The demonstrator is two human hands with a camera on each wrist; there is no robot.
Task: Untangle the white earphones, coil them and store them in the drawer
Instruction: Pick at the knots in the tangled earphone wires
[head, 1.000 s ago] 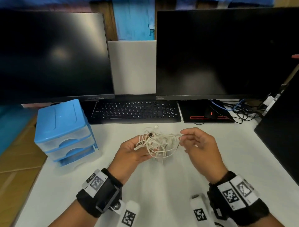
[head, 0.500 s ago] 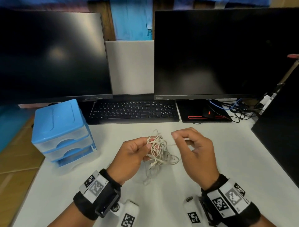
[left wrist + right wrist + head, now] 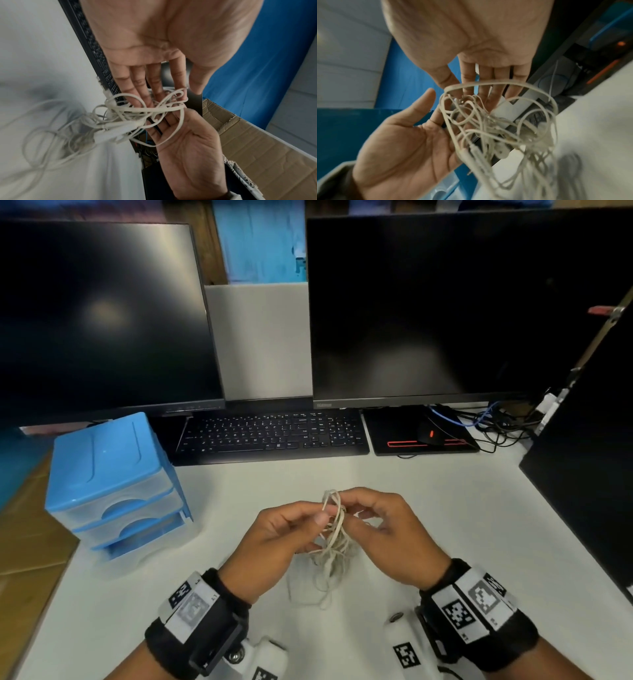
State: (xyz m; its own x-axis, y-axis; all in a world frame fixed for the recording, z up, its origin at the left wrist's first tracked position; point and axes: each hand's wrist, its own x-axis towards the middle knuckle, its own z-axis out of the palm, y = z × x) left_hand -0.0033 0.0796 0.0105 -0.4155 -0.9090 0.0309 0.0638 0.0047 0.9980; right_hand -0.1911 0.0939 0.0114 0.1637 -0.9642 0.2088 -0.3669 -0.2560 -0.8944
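No words or numbers can be read anywhere. The logo on the right monitor (image 3: 323, 405) is blurred. The wristbands (image 3: 459, 613) bear only black-and-white square code marks.

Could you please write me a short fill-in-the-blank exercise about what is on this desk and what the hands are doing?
1. Both hands hold the tangled white earphones above the ___ desk.
2. The drawer unit with the blue top stands on the person's ___ side.
3. Its stacked drawers number ___.
4. The keyboard lies partly under two dark ___.

Missing words: white; left; three; monitors
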